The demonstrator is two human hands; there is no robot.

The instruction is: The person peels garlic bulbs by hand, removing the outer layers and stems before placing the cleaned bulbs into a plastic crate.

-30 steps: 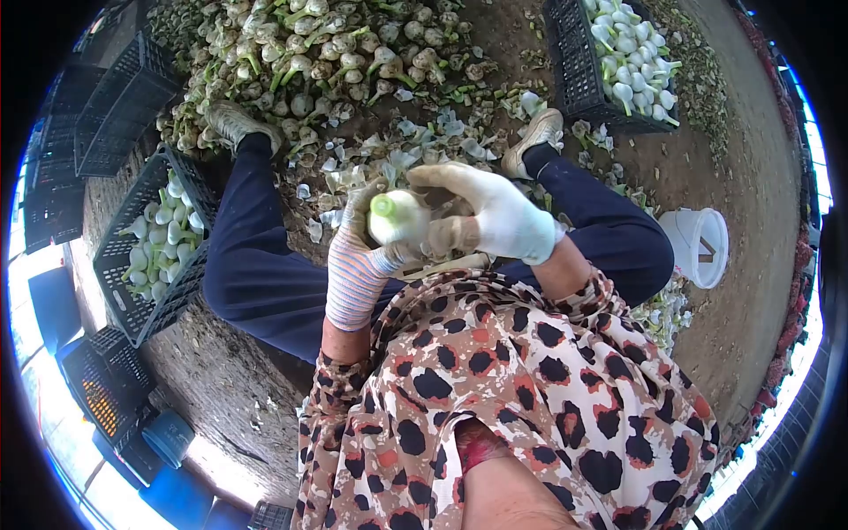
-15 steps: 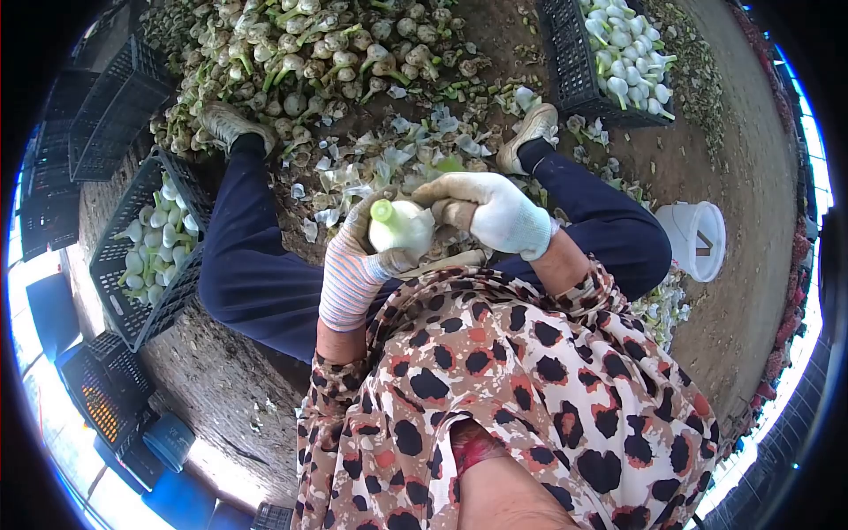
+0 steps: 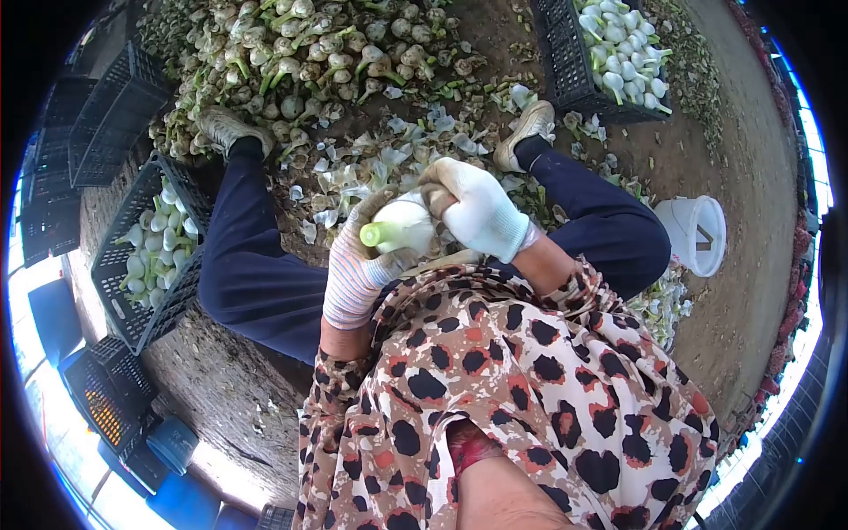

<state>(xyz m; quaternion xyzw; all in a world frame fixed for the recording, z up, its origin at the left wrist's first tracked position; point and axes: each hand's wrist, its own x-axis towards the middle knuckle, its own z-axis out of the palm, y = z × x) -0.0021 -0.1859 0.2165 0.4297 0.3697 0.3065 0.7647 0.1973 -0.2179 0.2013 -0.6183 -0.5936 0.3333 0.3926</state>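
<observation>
A peeled white garlic bulb (image 3: 408,221) with a cut green stem end lies in the striped glove of my left hand (image 3: 360,265), whose fingers wrap round it. The stem end points left, toward the lower left. My right hand (image 3: 477,210), in a white glove with dirty fingertips, has its fingers curled against the bulb's right side. Whether the right fingers pinch a bit of skin is hidden. Loose peeled skins (image 3: 389,163) litter the ground just beyond both hands.
A heap of unpeeled bulbs (image 3: 309,53) lies ahead. Black crates of white bulbs stand at left (image 3: 132,309) and upper right (image 3: 565,66). A white bucket (image 3: 669,221) stands at right. Empty crates (image 3: 110,115) are stacked at far left.
The bulb has tilted, its stem end swinging down and left. My right hand has shifted slightly left and closed in against the bulb's side.
</observation>
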